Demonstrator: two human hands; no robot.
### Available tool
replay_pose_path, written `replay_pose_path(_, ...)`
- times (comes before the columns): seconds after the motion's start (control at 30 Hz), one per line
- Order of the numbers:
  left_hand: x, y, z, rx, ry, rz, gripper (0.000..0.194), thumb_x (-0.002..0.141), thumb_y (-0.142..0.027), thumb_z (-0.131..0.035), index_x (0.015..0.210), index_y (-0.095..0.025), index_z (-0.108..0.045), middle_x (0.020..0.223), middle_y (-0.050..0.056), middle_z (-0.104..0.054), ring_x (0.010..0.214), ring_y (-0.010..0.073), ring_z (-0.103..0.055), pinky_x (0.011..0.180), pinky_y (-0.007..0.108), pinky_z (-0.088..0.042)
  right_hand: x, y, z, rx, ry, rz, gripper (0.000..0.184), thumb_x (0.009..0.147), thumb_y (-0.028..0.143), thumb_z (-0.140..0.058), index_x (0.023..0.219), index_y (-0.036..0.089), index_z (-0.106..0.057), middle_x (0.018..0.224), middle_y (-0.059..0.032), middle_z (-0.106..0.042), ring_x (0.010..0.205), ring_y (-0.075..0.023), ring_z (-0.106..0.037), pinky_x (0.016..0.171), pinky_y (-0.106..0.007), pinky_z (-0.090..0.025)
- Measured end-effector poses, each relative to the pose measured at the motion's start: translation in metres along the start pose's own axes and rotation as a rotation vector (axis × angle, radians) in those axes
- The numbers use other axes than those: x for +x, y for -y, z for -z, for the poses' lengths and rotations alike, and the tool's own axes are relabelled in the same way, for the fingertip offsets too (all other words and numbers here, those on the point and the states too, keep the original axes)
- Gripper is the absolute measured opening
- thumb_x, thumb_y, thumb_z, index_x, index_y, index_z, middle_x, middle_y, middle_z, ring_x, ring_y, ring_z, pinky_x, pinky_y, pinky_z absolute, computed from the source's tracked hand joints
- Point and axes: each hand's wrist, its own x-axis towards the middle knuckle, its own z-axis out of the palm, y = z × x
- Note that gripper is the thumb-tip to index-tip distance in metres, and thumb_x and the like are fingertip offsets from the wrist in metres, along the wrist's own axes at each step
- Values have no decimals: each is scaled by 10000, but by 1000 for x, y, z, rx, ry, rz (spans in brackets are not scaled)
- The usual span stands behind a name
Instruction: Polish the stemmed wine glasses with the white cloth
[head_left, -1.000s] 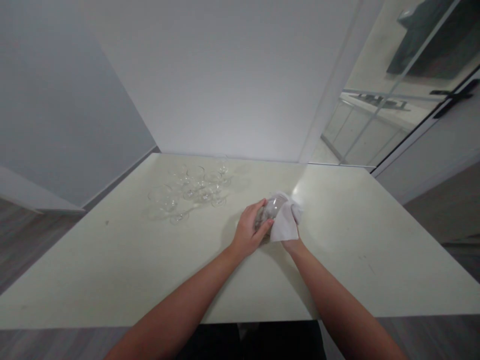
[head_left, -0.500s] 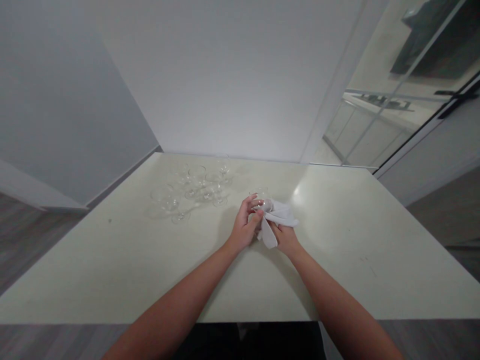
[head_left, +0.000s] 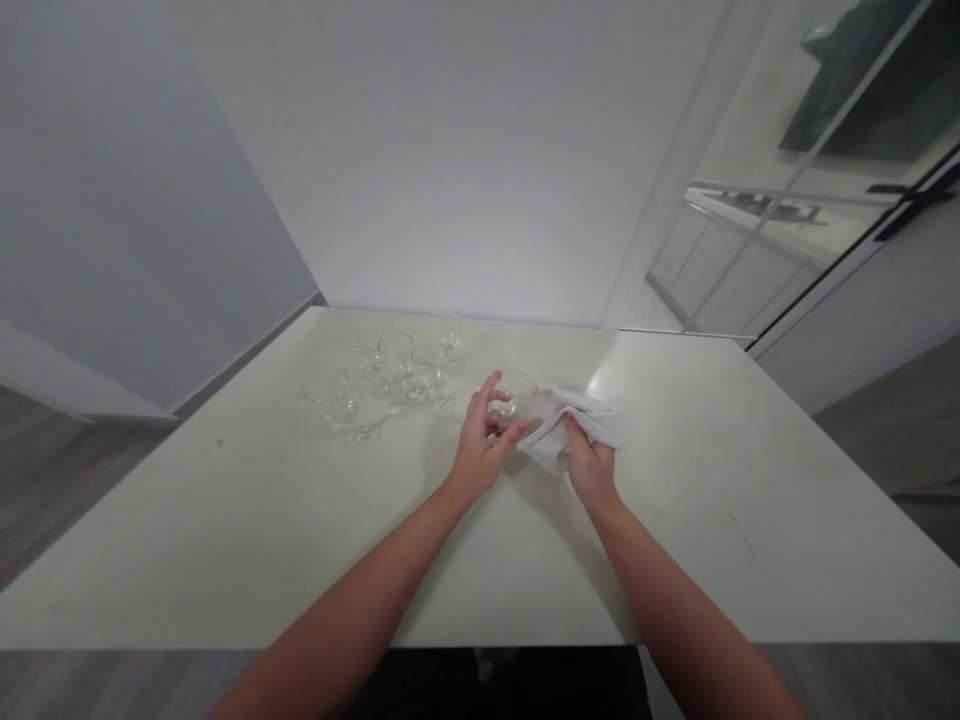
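Observation:
My left hand is curled round the side of a clear wine glass, whose round rim faces up and away from me. The lower part of the glass is hidden by my fingers and the cloth. Bunched in my right hand is a white cloth, gripped with the thumb on top. The cloth's left edge lies against the right side of the glass. Both hands are over the middle of the table.
Several clear stemmed glasses stand in a group at the back left of the pale table. One glass lies on its side nearer to me. A white wall rises behind the table, and a glass-paned door is at the right.
My right hand has moved right with the cloth, which is more spread out. More of the glass in my left hand shows. The other glasses have not moved.

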Motion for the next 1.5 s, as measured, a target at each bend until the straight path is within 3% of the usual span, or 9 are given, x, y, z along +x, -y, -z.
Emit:
replay_pose_path(0.07, 1, -2, 5, 161, 139, -57, 719, 838, -398, -691, 1461, -306, -344, 1164, 64, -528, 689, 76, -563, 661, 216, -509, 1, 0, 3, 42, -67, 0, 323, 807, 412, -621, 1049, 205, -674, 1080, -54, -695, 1052, -208, -609, 1017, -398, -426)
replay_pose_path(0.13, 2, -4, 7, 286, 239, -100, 715, 839, -396, -687, 1464, -311, -350, 1172, 68, -534, 731, 98, -572, 709, 237, -520, 2, -1, 5, 31, 1, 29, 307, 810, 396, -605, 1051, 219, -677, 1050, -39, -699, 1060, -206, -600, 1030, -391, -408)
replay_pose_path(0.4, 4, -1, 13, 552, 331, -142, 753, 871, -372, -633, 1508, -326, -235, 1191, 62, -538, 823, 142, -616, 759, 262, -537, 6, 11, 7, -196, 284, 243, 191, 830, 284, -574, 943, 231, -718, 1000, -49, -705, 1012, -225, -595, 1035, -403, -379)
replay_pose_path(0.6, 3, 2, 16, 702, 376, -205, 784, 868, -359, -622, 1518, -333, -185, 1242, 68, -529, 935, 183, -632, 806, 293, -544, 6, 4, 7, -151, 399, 110, 209, 830, 301, -575, 975, 225, -704, 1028, -29, -710, 1068, -214, -583, 1083, -399, -337)
replay_pose_path(0.83, 1, 0, 16, 827, 476, -245, 785, 859, -304, -623, 1514, -352, -194, 1253, 62, -545, 897, 198, -653, 733, 289, -550, 6, 1, 8, -65, 540, -165, 218, 838, 353, -558, 934, 215, -697, 953, -21, -721, 954, -202, -630, 922, -343, -471)
replay_pose_path(1.0, 2, -4, 15, 849, 524, -188, 789, 861, -306, -621, 1516, -341, -183, 1279, 49, -540, 932, 200, -653, 750, 287, -549, 10, 4, 8, -91, 522, -158, 193, 815, 365, -583, 837, 199, -677, 814, -11, -699, 924, -207, -629, 895, -329, -482)
replay_pose_path(1.13, 2, -7, 14, 824, 533, -172, 755, 893, -365, -582, 1519, -326, -162, 1286, 49, -527, 988, 187, -637, 792, 276, -541, 9, -1, 10, -46, 438, -234, 278, 802, 433, -595, 910, 189, -672, 930, -27, -707, 911, -207, -632, 856, -315, -496)
replay_pose_path(1.27, 2, -6, 13, 804, 493, -183, 729, 910, -436, -556, 1518, -308, -175, 1281, 57, -524, 1012, 186, -626, 808, 273, -538, 10, -10, 13, 87, 402, -295, 357, 807, 510, -588, 999, 221, -668, 1062, -26, -703, 1054, -220, -629, 949, -338, -474)
replay_pose_path(1.5, 2, -2, 11, 937, 467, -209, 694, 925, -394, -541, 1515, -299, -187, 1282, 71, -529, 968, 193, -645, 760, 271, -545, 10, 0, 10, -130, 348, -199, 374, 830, 548, -549, 947, 222, -688, 983, -38, -725, 1032, -222, -634, 953, -345, -479)
